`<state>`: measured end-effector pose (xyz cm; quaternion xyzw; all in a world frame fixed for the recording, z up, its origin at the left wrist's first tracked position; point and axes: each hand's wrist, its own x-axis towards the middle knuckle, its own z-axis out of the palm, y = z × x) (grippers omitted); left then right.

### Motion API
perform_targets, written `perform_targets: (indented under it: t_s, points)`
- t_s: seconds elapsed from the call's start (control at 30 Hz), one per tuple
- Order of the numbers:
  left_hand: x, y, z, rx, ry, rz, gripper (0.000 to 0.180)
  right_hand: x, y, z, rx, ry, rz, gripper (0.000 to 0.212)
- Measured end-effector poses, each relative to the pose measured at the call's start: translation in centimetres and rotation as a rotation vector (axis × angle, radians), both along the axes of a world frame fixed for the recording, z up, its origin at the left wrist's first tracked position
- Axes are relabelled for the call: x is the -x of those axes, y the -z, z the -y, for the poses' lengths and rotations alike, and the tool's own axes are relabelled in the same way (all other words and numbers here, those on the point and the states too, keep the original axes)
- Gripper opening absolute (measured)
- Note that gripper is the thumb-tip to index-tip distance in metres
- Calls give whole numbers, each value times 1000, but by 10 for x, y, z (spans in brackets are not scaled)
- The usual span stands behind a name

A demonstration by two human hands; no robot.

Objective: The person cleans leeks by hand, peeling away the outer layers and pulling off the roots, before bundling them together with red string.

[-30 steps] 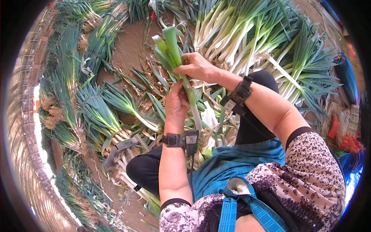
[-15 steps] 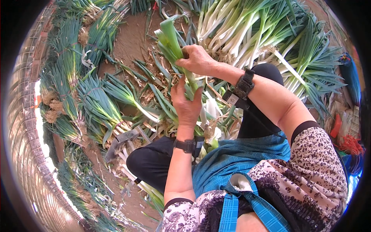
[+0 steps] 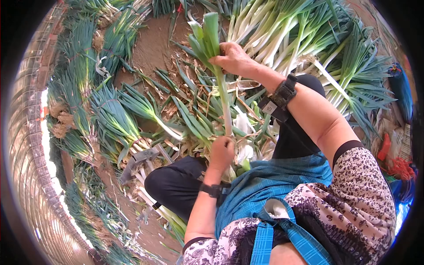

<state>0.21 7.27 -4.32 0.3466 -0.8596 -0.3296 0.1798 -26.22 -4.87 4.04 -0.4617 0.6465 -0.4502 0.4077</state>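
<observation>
A leek (image 3: 223, 95) with broad green leaves at the top and a long pale stalk stands nearly upright in front of me. My right hand (image 3: 234, 58) grips it just below the leaf fan, thumb and fingers closed round the green part. Lower down, my left hand (image 3: 222, 152) is curled into a fist at the pale bottom end of the stalk. The root end is hidden by those fingers. Trimmed leaves and dry peelings (image 3: 196, 119) lie on the ground beneath and around the stalk.
A heap of pale-stemmed leeks (image 3: 282, 35) lies at the far right. Tied green bunches (image 3: 110, 110) line the left, with a metal tool (image 3: 139, 163) beside my left knee. A ribbed curved wall (image 3: 26, 145) bounds the left; red strings (image 3: 401, 167) lie far right.
My left hand has slid down the stalk toward me and closed into a fist. My right hand has shifted slightly up and right, and the stalk now shows along its length.
</observation>
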Motion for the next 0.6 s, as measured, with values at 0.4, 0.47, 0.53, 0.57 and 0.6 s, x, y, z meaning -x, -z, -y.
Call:
perform_targets:
  t_s: [0.4, 0.47, 0.53, 0.57, 0.6]
  points:
    - [64, -81, 94, -418, -515, -157, 26, -21, 2, -13, 114, -134, 189, 26]
    - [67, -78, 94, -351, -498, -140, 24, -18, 4, -15, 71, -170, 199, 26]
    - [68, -68, 92, -485, -573, -249, 21, -19, -1, -15, 18, -229, 265, 28]
    - [66, -63, 92, -618, -641, -361, 19, -19, -4, -16, 16, -235, 267, 28]
    - [58, -55, 92, -940, -663, -605, 11, -21, -11, -18, 19, -275, 305, 28]
